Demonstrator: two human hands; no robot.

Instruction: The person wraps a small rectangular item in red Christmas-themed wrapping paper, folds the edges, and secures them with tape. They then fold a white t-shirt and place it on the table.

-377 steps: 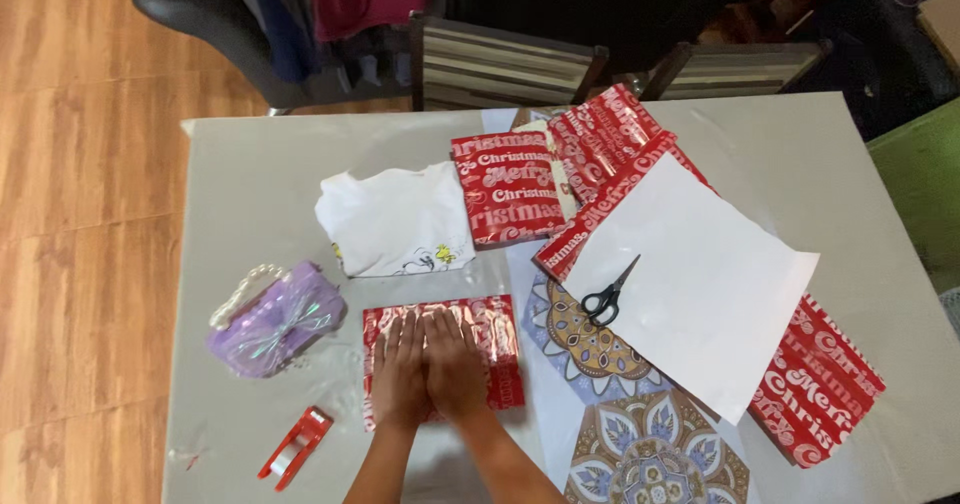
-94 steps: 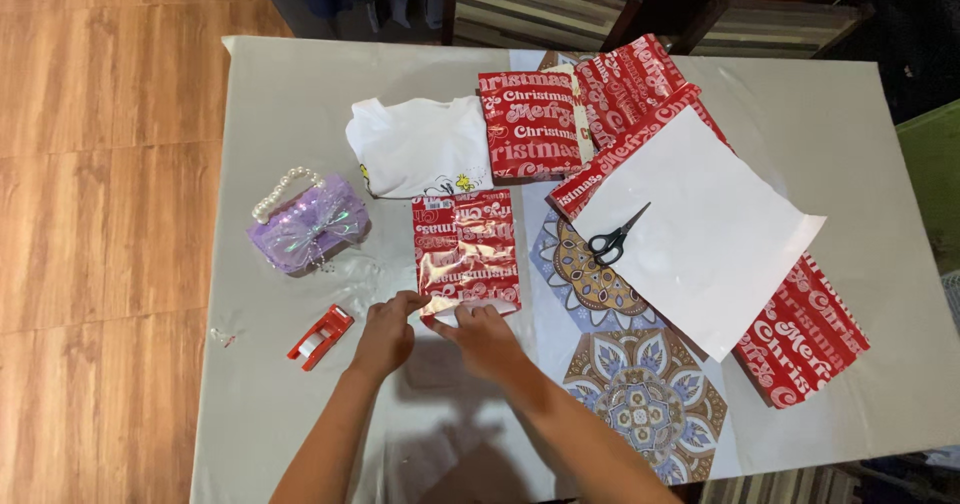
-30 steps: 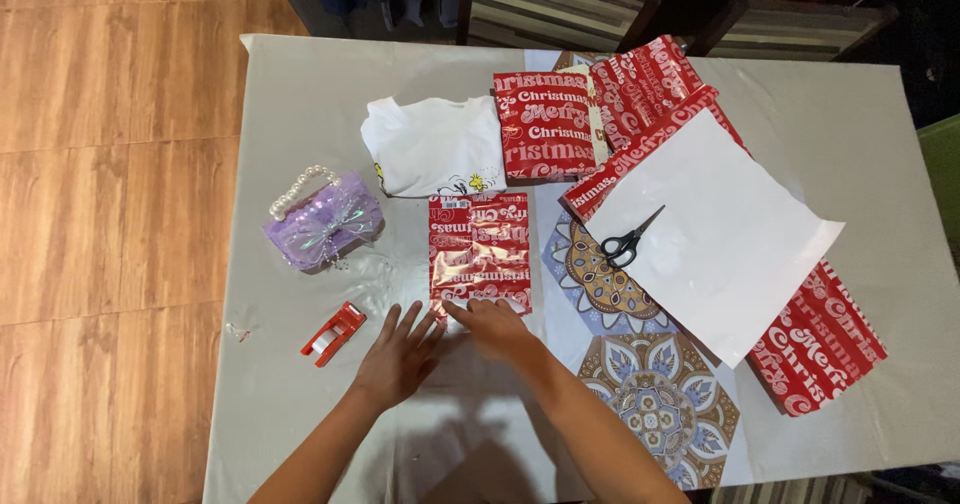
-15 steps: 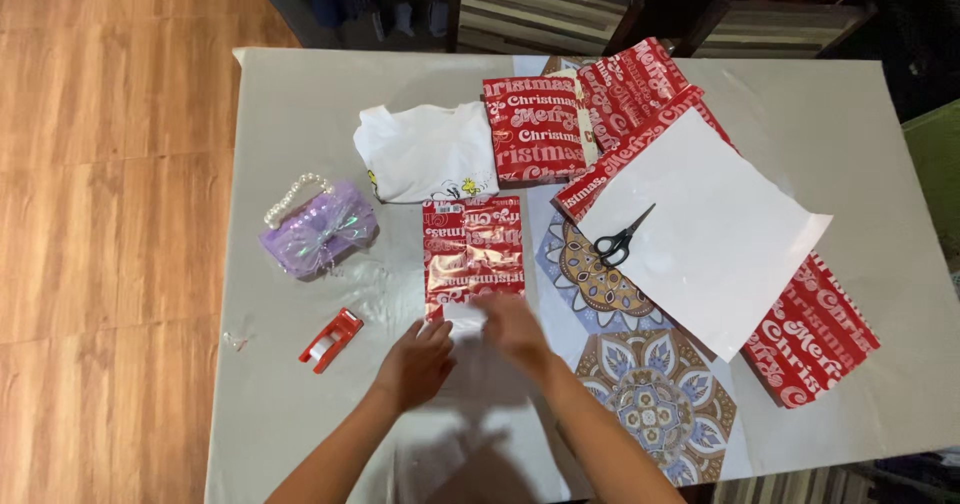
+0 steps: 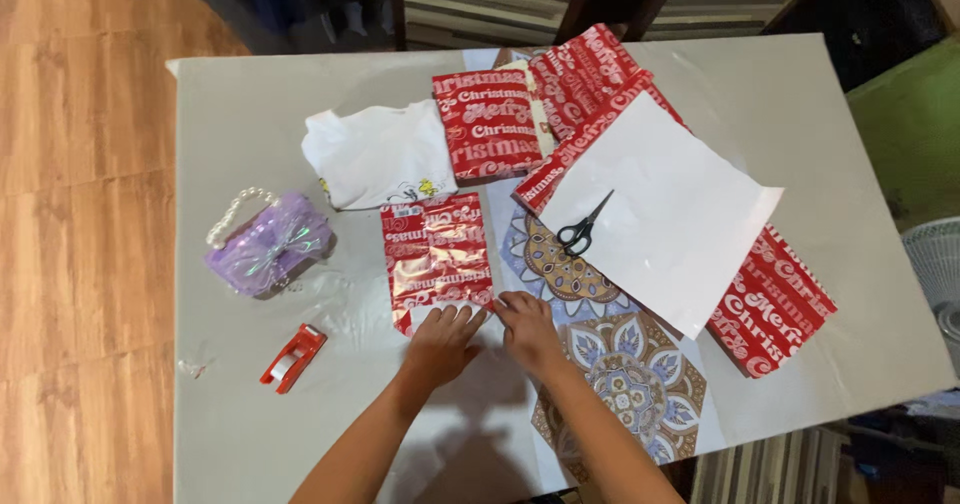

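Here, largest to smallest:
Table [image 5: 250, 104]: grey, wide, littered with wrapping gear.
White sheet [image 5: 665, 214]: spread right of centre, black scissors [image 5: 583, 229] lying on it; red printed paper [image 5: 770, 299] showing beneath on the far and right sides.
Patterned paper [image 5: 625, 374]: mandala print, near right, under the right forearm.
Foil parcel [image 5: 437, 256]: shiny red, flat, centre of table, just beyond both hands; judged light, crinkly and slippery, easily creased; best held at the near edge or corners with flat fingers.
Left hand [image 5: 440, 339]: open, fingers spread, tips pressing the parcel's near edge.
Right hand [image 5: 525, 326]: open, palm down, touching the near right corner.
Purple bag [image 5: 265, 252]: left, pearl handle.
Tape dispenser [image 5: 293, 357]: red, near left.
Change: against half a second earlier, hands closer to the parcel's near edge, right hand flatter on the table; parcel unmoved.
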